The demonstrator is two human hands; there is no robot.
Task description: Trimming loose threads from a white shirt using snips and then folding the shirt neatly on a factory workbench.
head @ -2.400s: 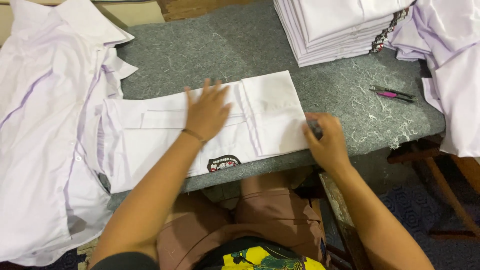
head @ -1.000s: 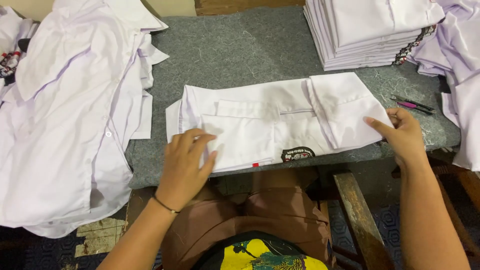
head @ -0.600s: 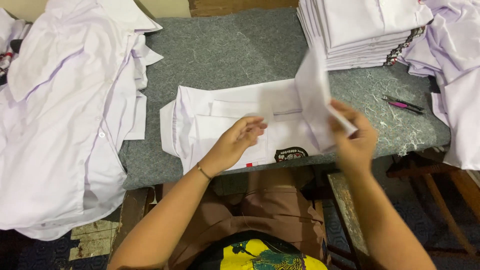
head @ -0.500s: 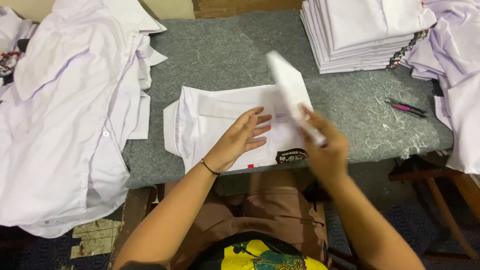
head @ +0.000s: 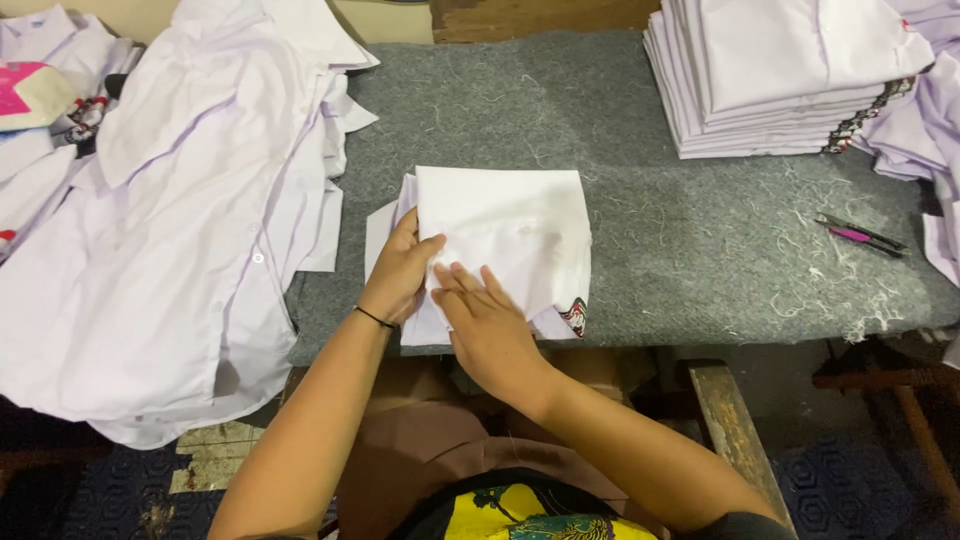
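1. As the folded shirt lies near the front edge of the worktop, both hands are on its near-left corner.
2. L hand: fingers curled round the shirt's left edge w/ thumb on top, pinching the layers, so grasping, not released.
3. R hand: flat, fingers spread, pressing down on the top layer just beside the left thumb; not clenched, holds nothing.
4. Shirt is white, folded to a rough square; a dark patterned trim shows at its near-right corner, which reaches about to the worktop edge.
5. Handling (judgement): thin cotton-type cloth, light, soft, floppy. Layers prob. slide on each other, so the fold can slip apart if lifted by one corner. Not fragile, creases easily.
6. Where to take hold (judgement): both side edges, pinching through all layers, or one palm under and one on top; the grey felt cover should grip the bottom layer a bit.
7. Around: heap of loose white shirts to the left, draping off the worktop; neat stack of folded shirts at far right, well apart; pink pen right of the shirt, apart.
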